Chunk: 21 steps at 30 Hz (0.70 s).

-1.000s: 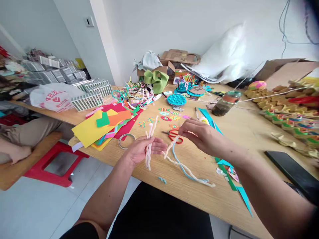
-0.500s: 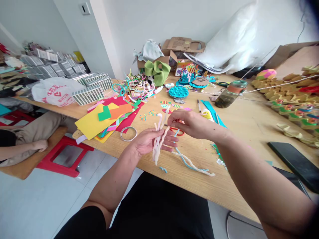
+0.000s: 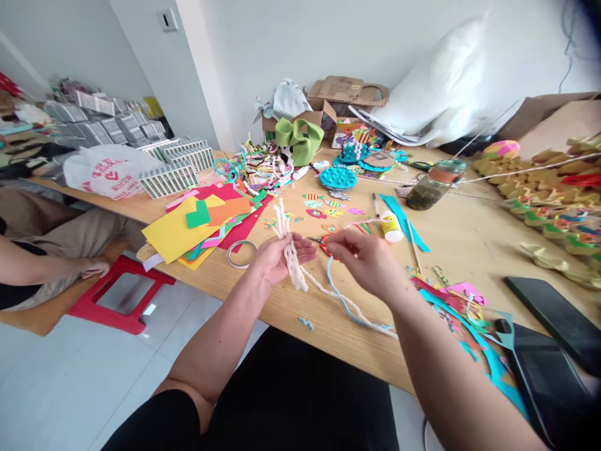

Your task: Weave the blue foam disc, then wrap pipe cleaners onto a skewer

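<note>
My left hand (image 3: 277,254) is closed around a bundle of short white twisted yarn strands (image 3: 295,269), whose ends stick out above and below the fingers. To its right, my right hand (image 3: 364,257) has thumb and fingers pinched together. A pale pink-white yarn strand (image 3: 365,222) runs out behind that hand, seemingly from its grip. Below the hands, a long white twisted strand (image 3: 359,313) and a light blue strand (image 3: 339,293) lie on the table. Between the hands are orange-handled scissors (image 3: 323,243), partly covered by the right fingers. A short blue twisted piece (image 3: 307,323) lies near the edge.
Coloured paper sheets (image 3: 176,232) and a tape roll (image 3: 241,254) lie left. Paper fish (image 3: 315,213), a glue bottle (image 3: 392,227) and a glass jar (image 3: 436,185) stand or lie beyond. Paper scraps (image 3: 469,313) and phones (image 3: 554,313) are right. Another person's hand (image 3: 95,267) is at far left.
My right hand has moved away from the bundle, right and down. The bundle in my left hand has tilted, its top leaning left. More scraps at the right have come into view.
</note>
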Each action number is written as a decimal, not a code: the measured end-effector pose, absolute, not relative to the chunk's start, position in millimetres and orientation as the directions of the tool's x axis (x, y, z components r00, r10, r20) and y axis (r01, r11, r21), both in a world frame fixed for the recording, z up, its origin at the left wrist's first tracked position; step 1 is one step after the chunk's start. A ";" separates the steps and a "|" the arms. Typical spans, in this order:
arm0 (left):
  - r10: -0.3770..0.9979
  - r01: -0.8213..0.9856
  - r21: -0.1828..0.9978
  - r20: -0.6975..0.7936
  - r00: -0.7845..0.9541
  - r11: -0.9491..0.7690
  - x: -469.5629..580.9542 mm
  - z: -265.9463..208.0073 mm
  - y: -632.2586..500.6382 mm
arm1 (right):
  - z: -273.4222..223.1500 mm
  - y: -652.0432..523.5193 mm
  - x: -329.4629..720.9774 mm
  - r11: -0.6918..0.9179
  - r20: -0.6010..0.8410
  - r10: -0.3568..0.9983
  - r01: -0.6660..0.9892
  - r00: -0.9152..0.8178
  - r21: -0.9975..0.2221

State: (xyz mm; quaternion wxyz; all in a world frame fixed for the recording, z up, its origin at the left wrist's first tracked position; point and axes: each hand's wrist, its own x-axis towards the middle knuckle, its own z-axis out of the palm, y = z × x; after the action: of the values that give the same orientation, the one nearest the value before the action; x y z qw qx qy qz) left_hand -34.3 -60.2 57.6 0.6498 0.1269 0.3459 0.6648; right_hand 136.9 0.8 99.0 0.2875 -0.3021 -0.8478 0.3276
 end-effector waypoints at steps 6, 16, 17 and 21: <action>0.934 -0.813 0.582 -0.300 -0.196 0.017 -32.0 48.9 -55.4 | 51.2 -27.7 135.2 0.196 -0.121 0.673 0.334 -0.730 -0.922; 0.963 -0.815 0.579 -0.232 -0.139 0.022 -26.0 48.1 -61.3 | 40.8 -33.1 129.3 -0.035 -0.205 0.709 0.257 -0.675 -0.966; 0.966 -0.818 0.575 -0.224 -0.132 0.022 -25.6 47.6 -61.8 | 40.9 -33.8 129.0 -0.044 -0.212 0.715 0.260 -0.666 -0.965; 0.970 -0.813 0.582 -0.204 -0.134 0.010 -22.5 46.5 -63.1 | 40.4 -36.2 127.5 -0.081 -0.230 0.746 0.258 -0.625 -0.963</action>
State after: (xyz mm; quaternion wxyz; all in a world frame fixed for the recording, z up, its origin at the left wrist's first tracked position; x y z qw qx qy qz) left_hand -22.5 -63.1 46.5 0.6448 0.1309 0.2987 0.6912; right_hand 127.5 -36.2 40.4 0.1953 -0.3865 -0.6492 0.6253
